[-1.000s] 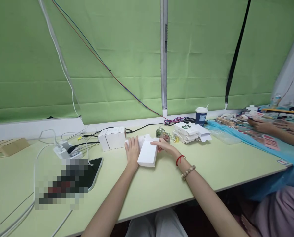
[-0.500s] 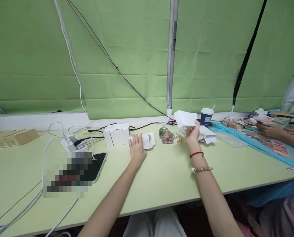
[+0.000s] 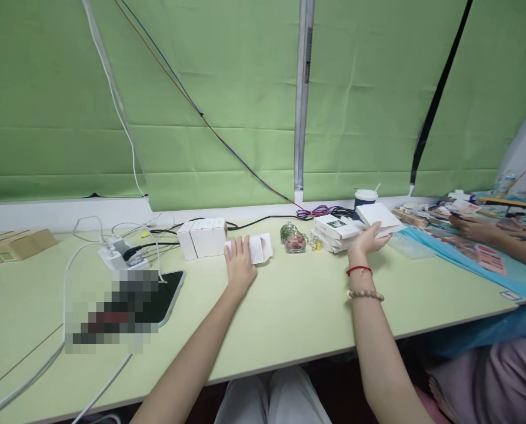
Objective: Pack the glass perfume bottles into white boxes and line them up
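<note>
My left hand [image 3: 240,264] lies around an upright white box [image 3: 260,249] with printed text and an open end flap, its fingers over the left part. Several closed white boxes [image 3: 202,239] stand in a row just left of it. Over on the right, my right hand [image 3: 367,240] holds a flattened white box [image 3: 379,218], thumb side partly hidden. Close beside it is a pile of flattened white boxes [image 3: 336,229]. Between my hands sit a round glass jar with reddish contents [image 3: 296,242], a green one [image 3: 288,231] behind it, and small yellowish clear pieces [image 3: 316,242].
A lidded paper cup [image 3: 366,196] stands behind the right hand. A phone [image 3: 171,294], a power strip [image 3: 122,254] and cables lie on the left, with cardboard boxes [image 3: 29,244] farther out. Another person's hand [image 3: 475,227] is above the cluttered blue sheet [image 3: 448,253].
My right hand has moved right with the flattened white box, uncovering the pile. My left hand stays at the open-flap box. The view has shifted slightly.
</note>
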Available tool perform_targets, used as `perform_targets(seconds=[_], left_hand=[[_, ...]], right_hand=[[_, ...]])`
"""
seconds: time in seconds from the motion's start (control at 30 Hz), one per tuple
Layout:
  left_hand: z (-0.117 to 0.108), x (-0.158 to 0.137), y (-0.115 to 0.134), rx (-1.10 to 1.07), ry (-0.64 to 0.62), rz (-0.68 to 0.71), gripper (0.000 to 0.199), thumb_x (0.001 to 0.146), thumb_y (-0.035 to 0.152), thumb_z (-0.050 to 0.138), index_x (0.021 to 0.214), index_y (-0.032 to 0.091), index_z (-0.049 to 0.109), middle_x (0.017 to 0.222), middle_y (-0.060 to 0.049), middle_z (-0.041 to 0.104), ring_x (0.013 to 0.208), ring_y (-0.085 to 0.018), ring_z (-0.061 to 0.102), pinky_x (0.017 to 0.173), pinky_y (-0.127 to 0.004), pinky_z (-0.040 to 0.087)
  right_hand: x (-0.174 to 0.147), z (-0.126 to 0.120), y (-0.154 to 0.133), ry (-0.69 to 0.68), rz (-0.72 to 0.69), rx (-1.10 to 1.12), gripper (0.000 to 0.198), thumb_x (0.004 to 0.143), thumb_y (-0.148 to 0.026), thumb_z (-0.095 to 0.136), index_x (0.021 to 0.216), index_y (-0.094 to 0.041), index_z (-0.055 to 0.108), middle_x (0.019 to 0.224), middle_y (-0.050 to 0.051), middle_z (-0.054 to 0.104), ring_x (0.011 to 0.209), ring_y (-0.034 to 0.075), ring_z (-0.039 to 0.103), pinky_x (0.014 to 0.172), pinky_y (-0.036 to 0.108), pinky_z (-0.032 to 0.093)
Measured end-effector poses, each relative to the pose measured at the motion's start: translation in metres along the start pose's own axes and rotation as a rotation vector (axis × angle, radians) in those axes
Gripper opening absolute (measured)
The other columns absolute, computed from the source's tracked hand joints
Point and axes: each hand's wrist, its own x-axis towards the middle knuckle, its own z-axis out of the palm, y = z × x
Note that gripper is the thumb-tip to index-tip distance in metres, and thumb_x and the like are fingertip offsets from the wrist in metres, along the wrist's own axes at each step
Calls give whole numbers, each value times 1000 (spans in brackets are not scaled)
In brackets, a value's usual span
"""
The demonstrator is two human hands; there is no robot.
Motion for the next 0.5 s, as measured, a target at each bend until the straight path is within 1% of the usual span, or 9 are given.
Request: perform_targets(seconds=[0.1,0.2,0.27,0.37,0.5], left_hand=[[-1,0,0,-13,-10,-2,71,63,8,45,132,12,31,133,-16,41,129,-28,27,108,-46,14],[-1,-1,-1,-36,-3,1,70,63,8,46,132,12,32,133,-16,40,130,-28,27,108,-46,14],[-1,-1,-1,-43,1,3,70,63,8,46,131,11,33,133,-16,40,129,-28,27,108,-46,14],[-1,-1,-1,-43,11,8,71,61,6,46,131,11,34,132,-16,41,128,-29,28,108,-46,14],[-2,-1,-1,-45,12,11,72,59,5,47,130,11,35,131,-16,41,127,-30,29,107,-46,16]], right_hand=[[3,2,10,61,-33,-57,55,86,-44,28,129,-10,34,126,18,48,113,23,51,89,34,46],[6,3,19,17,-12,-153,44,86,-35,25,117,-12,47,118,17,55,109,24,54,89,35,44],[8,4,24,-22,17,-221,42,85,-29,22,106,-14,55,111,18,58,105,25,55,87,36,43],[11,5,31,-29,51,-258,41,83,-27,23,98,-13,58,110,21,56,105,28,54,87,38,42],[14,7,38,-40,106,-286,41,80,-27,26,100,-11,58,113,23,52,105,30,53,86,42,41]])
